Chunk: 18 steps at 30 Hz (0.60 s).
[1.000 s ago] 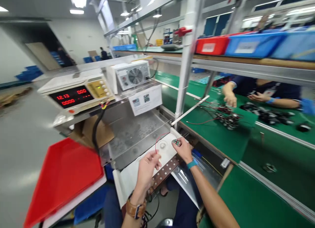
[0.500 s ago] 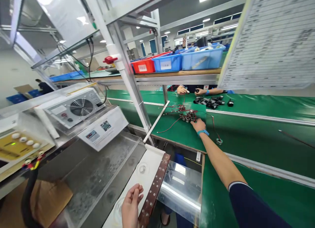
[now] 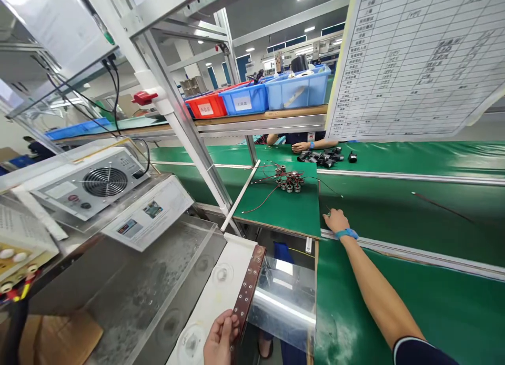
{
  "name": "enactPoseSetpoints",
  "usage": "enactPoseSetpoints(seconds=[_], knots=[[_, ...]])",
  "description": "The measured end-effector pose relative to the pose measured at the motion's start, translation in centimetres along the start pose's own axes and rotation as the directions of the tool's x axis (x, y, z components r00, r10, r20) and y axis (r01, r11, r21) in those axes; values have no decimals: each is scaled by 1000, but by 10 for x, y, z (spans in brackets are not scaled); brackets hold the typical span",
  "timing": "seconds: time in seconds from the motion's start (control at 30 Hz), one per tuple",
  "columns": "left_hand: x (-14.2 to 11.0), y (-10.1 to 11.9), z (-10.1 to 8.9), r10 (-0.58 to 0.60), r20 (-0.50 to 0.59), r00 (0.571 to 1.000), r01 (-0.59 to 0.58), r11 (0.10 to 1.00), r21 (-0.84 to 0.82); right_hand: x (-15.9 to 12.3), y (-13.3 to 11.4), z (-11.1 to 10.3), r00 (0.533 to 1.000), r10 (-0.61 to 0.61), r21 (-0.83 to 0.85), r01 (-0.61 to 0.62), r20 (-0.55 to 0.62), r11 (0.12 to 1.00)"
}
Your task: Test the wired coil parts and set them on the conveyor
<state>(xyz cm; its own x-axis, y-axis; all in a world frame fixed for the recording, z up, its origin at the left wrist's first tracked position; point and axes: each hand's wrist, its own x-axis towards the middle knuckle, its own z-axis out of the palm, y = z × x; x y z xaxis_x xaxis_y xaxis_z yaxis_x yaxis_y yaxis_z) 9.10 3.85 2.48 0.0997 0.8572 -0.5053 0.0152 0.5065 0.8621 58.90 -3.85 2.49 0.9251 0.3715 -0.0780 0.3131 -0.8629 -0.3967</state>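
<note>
My right hand (image 3: 336,221), a blue band at its wrist, reaches onto the green belt. Its fingers are closed at a small round part with a wire (image 3: 329,214), mostly covered by the fingertips. To the left, a cluster of small round metal parts (image 3: 290,182) with red and black wires lies on a green board (image 3: 280,216). My left hand (image 3: 223,336) is low in the view, thumb and fingers curled together beside the brown riveted strip (image 3: 248,286). Nothing shows between those fingers.
A white ledge (image 3: 221,296) and a clear-walled tray (image 3: 158,270) lie at left, with a fan-cooled box (image 3: 98,182) behind. A metal post (image 3: 197,144) rises mid-view. Across the belt, a person's hand (image 3: 302,146) is near black parts (image 3: 321,157). A paper sheet (image 3: 410,65) hangs at upper right.
My right hand has left the cluster and moved right to the single wired part on the belt. My left hand has shifted slightly down and right. The view has turned to the right.
</note>
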Motion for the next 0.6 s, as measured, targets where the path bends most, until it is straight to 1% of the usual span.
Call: enactPoseSetpoints(seconds=[0.03, 0.07, 0.13, 0.17, 0.2, 0.23, 0.27, 0.3, 0.33, 0.37, 0.4, 0.43, 0.47, 0.5, 0.53, 0.57, 0.6], knots=[[-3, 3, 4, 37, 13, 999, -38, 999, 16, -5, 3, -2, 999, -23, 18, 24, -24, 1000], [-7, 7, 9, 83, 18, 996, -84, 996, 41, -12, 2, -5, 996, -43, 44, 47, -78, 998], [-20, 16, 19, 178, 21, 984, -179, 976, 124, -33, -9, -14, 971, -103, 124, 131, -215, 984], [-28, 21, 25, 232, 28, 972, -233, 956, 177, -48, -19, -19, 948, -160, 174, 212, -274, 962], [-36, 26, 30, 299, 38, 953, -300, 925, 234, -68, -32, -24, 919, -239, 226, 316, -313, 921], [-46, 32, 35, 377, 49, 925, -374, 880, 294, -90, -46, -29, 882, -342, 278, 434, -324, 857], [-55, 38, 40, 479, 58, 876, -467, 812, 351, -115, -62, -34, 830, -467, 330, 552, -303, 766], [-63, 45, 42, 604, 54, 795, -569, 712, 412, -142, -79, -38, 751, -610, 384, 657, -253, 649], [-70, 52, 43, 721, 62, 690, -655, 585, 477, -169, -95, -40, 630, -756, 446, 737, -180, 508], [-76, 59, 42, 811, 87, 579, -707, 446, 548, -196, -112, -41, 472, -876, 518, 776, -98, 361], [-81, 65, 37, 864, 129, 487, -720, 314, 619, -221, -127, -39, 301, -953, 592, 772, -23, 230], [-85, 70, 29, 881, 183, 436, -702, 206, 682, -244, -143, -35, 139, -990, 660, 740, 38, 129], [-88, 74, 17, 871, 231, 433, -661, 133, 738, -265, -157, -26, 8, -997, 712, 700, 82, 64], [-90, 75, 3, 840, 259, 477, -605, 101, 789, -283, -171, -14, -80, -990, 743, 668, 112, 30], [-93, 74, -14, 793, 252, 555, -533, 106, 839, -299, -185, 1, -132, -982, 755, 655, 134, 15], [-95, 71, -33, 731, 209, 650, -442, 140, 886, -313, -197, 19, -157, -975, 750, 661, 155, 12], [-98, 65, -52, 659, 133, 740, -338, 194, 921, -325, -210, 38, -167, -970, 733, 680, 177, 16]])
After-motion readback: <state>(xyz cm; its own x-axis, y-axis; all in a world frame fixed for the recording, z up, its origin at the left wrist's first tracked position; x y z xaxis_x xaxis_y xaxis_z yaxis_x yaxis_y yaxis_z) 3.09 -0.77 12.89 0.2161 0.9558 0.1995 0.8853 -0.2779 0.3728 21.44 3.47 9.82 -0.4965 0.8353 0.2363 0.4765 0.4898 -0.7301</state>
